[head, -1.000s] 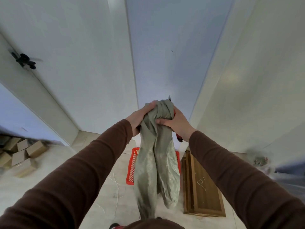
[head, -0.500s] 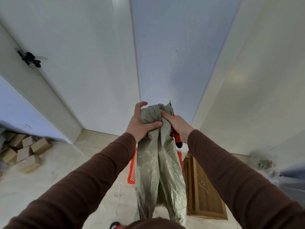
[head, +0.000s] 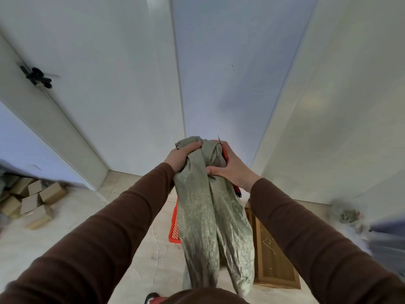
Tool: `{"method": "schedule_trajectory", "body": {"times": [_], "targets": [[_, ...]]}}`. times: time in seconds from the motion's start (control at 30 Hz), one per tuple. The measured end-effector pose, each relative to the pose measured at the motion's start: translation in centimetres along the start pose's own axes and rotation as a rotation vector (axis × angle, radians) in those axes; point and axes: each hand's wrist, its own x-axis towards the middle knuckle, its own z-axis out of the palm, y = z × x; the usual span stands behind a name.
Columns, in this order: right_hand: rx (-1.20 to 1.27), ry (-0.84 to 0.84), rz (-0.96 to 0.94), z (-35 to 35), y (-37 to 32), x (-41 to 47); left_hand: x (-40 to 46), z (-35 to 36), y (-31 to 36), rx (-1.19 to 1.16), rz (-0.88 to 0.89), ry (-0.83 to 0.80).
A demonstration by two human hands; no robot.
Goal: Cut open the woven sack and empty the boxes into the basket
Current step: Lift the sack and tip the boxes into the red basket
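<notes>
I hold a limp grey-green woven sack (head: 210,220) up in front of me, bunched at its top. My left hand (head: 182,157) clutches the bunched top from the left. My right hand (head: 232,166) grips it from the right, together with a red-handled cutter (head: 237,190) whose blade tip sticks up above the fingers. The sack hangs down and hides most of the red plastic basket (head: 174,224) on the floor; only the basket's left wall shows. What lies in the basket is hidden.
Several small cardboard boxes (head: 30,198) lie piled on the floor at the far left. A wooden panel (head: 274,255) lies flat right of the basket. White doors and walls stand close ahead, with a black door handle (head: 38,77) at upper left. Blurred clutter sits at far right.
Both hands have regripped the sack's top, gathering it tighter: my left thumb has come down and closed, and my right hand has shifted lower around the bunch. The sack has swung slightly.
</notes>
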Motion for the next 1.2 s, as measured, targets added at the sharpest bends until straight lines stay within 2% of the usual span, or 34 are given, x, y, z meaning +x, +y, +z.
{"method": "schedule_trajectory", "body": {"times": [0.07, 0.13, 0.27, 0.4, 0.5, 0.63, 0.73, 0.87, 0.93, 1.07, 1.13, 1.2], "targets": [[-0.053, 0.001, 0.014, 0.0, 0.1, 0.0, 0.0, -0.2, -0.1, 0.000, -0.093, -0.045], [-0.130, 0.096, 0.030, 0.0, 0.3, 0.2, -0.6, 0.4, 0.1, -0.025, -0.097, -0.093], [0.026, 0.309, 0.106, -0.1, 0.3, 0.3, -1.7, 1.6, -0.3, 0.100, 0.062, -0.104], [0.248, 0.287, 0.166, -0.1, -0.5, 0.2, -2.1, 0.9, -1.2, 0.238, 0.221, -0.231], [0.396, 0.231, 0.206, 0.4, -1.8, -0.2, -2.0, 0.7, -2.0, 0.290, 0.328, -0.203], [0.516, 0.187, 0.371, 1.0, -2.5, -0.6, -2.0, 0.3, -3.3, 0.359, 0.399, -0.172], [0.474, 0.149, 0.358, 1.0, -2.7, -0.9, -1.9, 0.0, -3.2, 0.334, 0.378, -0.062], [0.082, 0.187, 0.173, 0.5, -2.0, -1.0, -1.1, -0.9, -1.7, 0.246, 0.291, 0.061], [0.009, 0.147, 0.098, 0.0, -1.1, -1.0, -0.7, -1.1, -1.0, 0.276, 0.268, 0.062], [0.075, -0.036, 0.038, -0.3, -0.9, -1.3, -1.0, -0.8, 0.3, 0.225, 0.214, 0.021], [0.062, -0.024, 0.030, -0.1, -0.5, -1.2, -1.3, -0.4, 0.9, 0.150, 0.141, -0.053], [0.056, 0.056, 0.033, 0.3, -0.3, -1.0, -1.9, 0.2, 1.3, 0.110, 0.034, -0.104]]}}
